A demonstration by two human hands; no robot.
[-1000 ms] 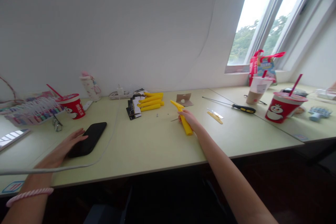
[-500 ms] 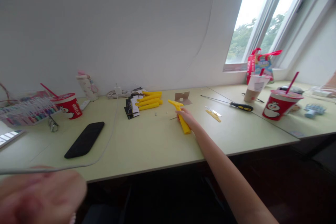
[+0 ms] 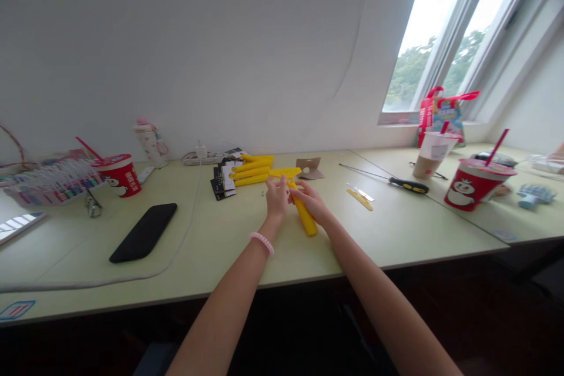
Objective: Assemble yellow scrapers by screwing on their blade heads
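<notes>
My right hand (image 3: 312,202) grips the handle of a yellow plastic T-shaped tool (image 3: 304,214), whose crossbar (image 3: 284,173) points up the table. My left hand (image 3: 277,200) is raised beside it, fingertips at the crossbar's underside, with a pink hair tie (image 3: 262,242) on the wrist. I cannot tell whether those fingers hold anything. Just beyond my hands lie several yellow plastic handles (image 3: 251,170) in a pile, with black and white printed cards (image 3: 222,181) to their left. A few tiny metal parts (image 3: 266,193) sit on the desk near my left fingers.
A cardboard piece (image 3: 309,168), a screwdriver (image 3: 408,185) and a small yellow ruler (image 3: 360,199) lie to the right. A black phone (image 3: 143,233) and a cable lie left. Red cups (image 3: 473,185), a power strip (image 3: 198,158) and a marker set stand along the wall.
My left hand has left the phone area and come up to the yellow tool in the middle of the desk. The tool's crossbar has swung slightly as my right hand holds it.
</notes>
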